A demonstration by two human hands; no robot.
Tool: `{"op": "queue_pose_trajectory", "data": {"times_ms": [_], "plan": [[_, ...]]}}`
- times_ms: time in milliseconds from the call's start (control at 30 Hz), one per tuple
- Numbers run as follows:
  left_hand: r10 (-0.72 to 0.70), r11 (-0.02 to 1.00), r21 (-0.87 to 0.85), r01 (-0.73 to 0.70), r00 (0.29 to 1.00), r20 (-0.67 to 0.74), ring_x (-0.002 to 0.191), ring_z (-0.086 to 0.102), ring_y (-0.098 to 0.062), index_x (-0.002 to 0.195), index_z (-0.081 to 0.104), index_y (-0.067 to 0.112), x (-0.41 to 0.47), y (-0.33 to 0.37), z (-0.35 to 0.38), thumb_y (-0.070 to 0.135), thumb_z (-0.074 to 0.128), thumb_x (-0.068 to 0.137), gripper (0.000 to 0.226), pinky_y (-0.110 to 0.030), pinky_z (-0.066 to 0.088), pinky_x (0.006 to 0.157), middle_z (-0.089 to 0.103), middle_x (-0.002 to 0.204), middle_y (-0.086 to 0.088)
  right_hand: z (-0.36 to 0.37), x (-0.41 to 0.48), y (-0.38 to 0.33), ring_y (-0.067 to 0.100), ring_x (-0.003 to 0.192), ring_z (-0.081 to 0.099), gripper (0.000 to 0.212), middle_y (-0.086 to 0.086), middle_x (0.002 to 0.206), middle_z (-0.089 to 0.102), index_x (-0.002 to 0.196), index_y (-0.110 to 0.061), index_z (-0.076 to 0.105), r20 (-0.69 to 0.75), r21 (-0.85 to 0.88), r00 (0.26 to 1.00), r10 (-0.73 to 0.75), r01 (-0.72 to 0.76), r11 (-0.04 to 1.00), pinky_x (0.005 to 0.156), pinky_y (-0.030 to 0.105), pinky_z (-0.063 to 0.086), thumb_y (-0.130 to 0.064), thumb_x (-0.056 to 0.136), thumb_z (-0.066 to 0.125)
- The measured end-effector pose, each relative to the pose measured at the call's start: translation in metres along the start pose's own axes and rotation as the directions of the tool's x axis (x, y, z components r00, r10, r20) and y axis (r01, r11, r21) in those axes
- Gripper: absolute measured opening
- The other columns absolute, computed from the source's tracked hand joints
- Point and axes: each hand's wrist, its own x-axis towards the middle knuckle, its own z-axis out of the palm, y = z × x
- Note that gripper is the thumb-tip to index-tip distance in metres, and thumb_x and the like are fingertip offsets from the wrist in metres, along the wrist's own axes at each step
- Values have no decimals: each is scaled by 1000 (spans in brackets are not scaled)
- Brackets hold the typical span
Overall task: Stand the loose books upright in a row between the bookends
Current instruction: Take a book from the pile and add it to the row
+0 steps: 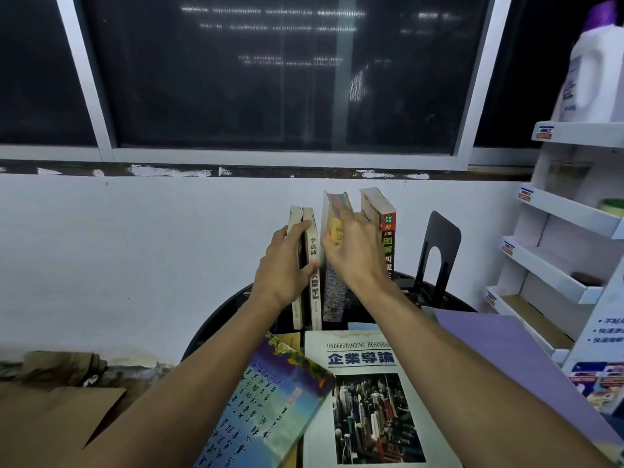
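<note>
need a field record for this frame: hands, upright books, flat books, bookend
left hand: grips two white books
right hand: holds the patterned book, thumb on one side, fingers on the other
upright row: white books, patterned book, red book, on the black table
bookend: black, right of the red book, gap between; only one in view
lying flat: blue book, business book
other: purple folder at right
</note>
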Motion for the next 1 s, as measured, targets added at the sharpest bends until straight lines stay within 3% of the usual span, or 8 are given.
{"op": "queue_pose_trajectory", "data": {"times_ms": [133, 367, 433, 600, 800, 900, 1000], "plan": [[8, 1000, -19, -8, 1000, 7, 136, 46, -25, 152, 36, 34, -2, 0, 2, 25, 74, 92, 72, -47, 42, 111, 45, 150, -3, 12, -2, 7, 33, 86, 65, 54, 14, 108, 62, 146, -15, 46, 15, -1, 1000, 20, -20, 1000, 74, 42, 58, -27, 95, 58], [44, 997, -70, -43, 999, 15, 131, 52, -23, 149, 38, 31, -2, -4, 5, 17, 76, 89, 72, -50, 45, 108, 50, 146, 4, 18, -3, 17, 27, 83, 65, 58, 10, 104, 62, 148, -19, 44, 96, 40, 995, 5, -8, 999, 71, 41, 58, -31, 93, 59], [40, 997, -70, -38, 999, 20, 131, 52, -23, 149, 38, 32, -1, -4, 4, 17, 77, 88, 73, -50, 45, 108, 51, 145, 5, 15, -1, 16, 25, 88, 64, 59, 9, 108, 60, 150, -21, 41, 147, 82, 989, 6, -19, 996, 78, 42, 57, -33, 95, 59], [38, 998, -52, -36, 999, 27, 132, 52, -25, 149, 38, 30, -2, -5, 0, 18, 78, 88, 75, -51, 45, 107, 51, 146, 3, -1, 5, 14, 25, 129, 48, 64, 9, 140, 48, 158, -29, 23, 383, 170, 923, 23, -95, 981, 105, 35, 41, -41, 100, 49], [43, 997, -70, -39, 998, 47, 134, 49, -23, 151, 38, 27, -3, 0, -2, 14, 78, 88, 76, -43, 41, 111, 51, 147, 0, -14, 10, 28, 18, 115, 58, 84, 4, 140, 47, 155, -34, 21, 582, 201, 810, -77, -52, 978, 101, 30, 45, -14, 90, 70], [44, 997, -70, -41, 998, 39, 133, 50, -24, 150, 38, 28, -3, -1, 0, 14, 78, 87, 76, -48, 43, 110, 53, 145, 0, -14, 7, 30, 16, 121, 52, 77, 3, 140, 48, 154, -32, 27, 549, 230, 831, -96, -39, 972, 95, 20, 38, -6, 93, 67], [48, 996, -77, -45, 998, 35, 130, 53, -22, 150, 38, 26, -2, 0, 2, 12, 77, 88, 75, -49, 46, 107, 55, 141, 1, -10, 2, 31, 15, 122, 51, 72, 4, 138, 50, 152, -30, 30, 520, 257, 845, -119, -22, 966, 94, 19, 35, -6, 94, 66]]}}
